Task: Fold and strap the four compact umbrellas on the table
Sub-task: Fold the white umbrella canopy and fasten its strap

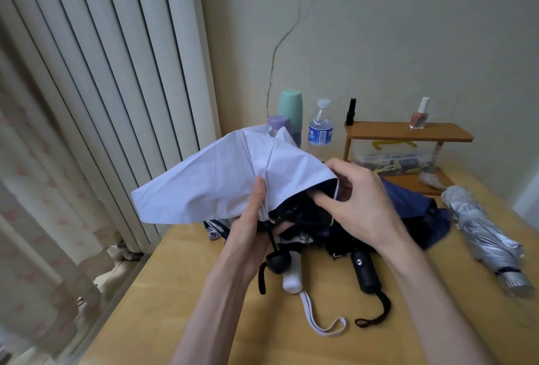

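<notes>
At table, four umbrellas

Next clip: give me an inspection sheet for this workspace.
Surface: wooden table, crowded at the back.
Job's things: lilac umbrella held half-open; navy umbrella loose beneath; white handle lying in front; silver umbrella folded at right.
Clutter: water bottle, shelf, nail polish, plastic box.
Hands: left hand grips the lilac umbrella; right hand pinches its edge.
Cables: nothing seen.
Surroundings: radiator, curtain, cracked wall.
</notes>
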`<state>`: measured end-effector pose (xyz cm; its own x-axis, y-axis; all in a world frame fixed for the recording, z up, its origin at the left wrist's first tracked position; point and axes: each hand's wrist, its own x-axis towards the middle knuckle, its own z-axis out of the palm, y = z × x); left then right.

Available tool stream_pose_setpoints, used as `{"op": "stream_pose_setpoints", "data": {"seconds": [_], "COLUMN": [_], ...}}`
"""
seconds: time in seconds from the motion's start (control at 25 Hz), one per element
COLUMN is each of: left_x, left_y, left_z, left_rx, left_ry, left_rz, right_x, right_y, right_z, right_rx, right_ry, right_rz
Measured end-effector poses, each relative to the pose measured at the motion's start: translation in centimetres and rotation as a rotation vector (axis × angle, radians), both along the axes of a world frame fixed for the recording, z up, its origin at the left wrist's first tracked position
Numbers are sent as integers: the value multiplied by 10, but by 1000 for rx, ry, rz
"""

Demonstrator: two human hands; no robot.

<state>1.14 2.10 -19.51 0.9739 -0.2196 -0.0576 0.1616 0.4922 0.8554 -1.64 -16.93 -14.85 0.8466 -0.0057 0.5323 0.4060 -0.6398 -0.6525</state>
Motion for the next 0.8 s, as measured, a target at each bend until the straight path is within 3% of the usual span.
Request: {"op": "stream_pose_setpoints", "data": {"seconds": [0.08, 0.24, 0.28, 0.32, 0.4, 0.48, 0.68, 0.8], "left_x": [1, 3, 4, 4, 4, 5, 10, 12], "left_y": [0, -2, -2, -3, -5, -4, 0, 1], "left_z": [-1, -3, -3, -3, -4, -5, -11, -15], "left_rx": [-14, -1, -4, -9, -14, -29, -90, -87], "left_ry": [13, 46, 45, 41, 30, 38, 72, 109], "left_rz": [25, 68, 74, 75, 70, 79, 124, 167], "right_x": [3, -7, -8, -7, -5, -2, -2, -2], "right_y": [0, -3, -3, -3, -7, -15, -26, -27], "right_z": [-8, -13, -16, -19, -17, -16, -27, -25], "right_rx": [38, -213, -211, -148, 57, 114, 15, 155], "right_ry": [-133, -673, -722, -680, -378, -149, -452, -344], "right_rz": [-102, -451, -463, -407, -211, -136, -459, -403]}}
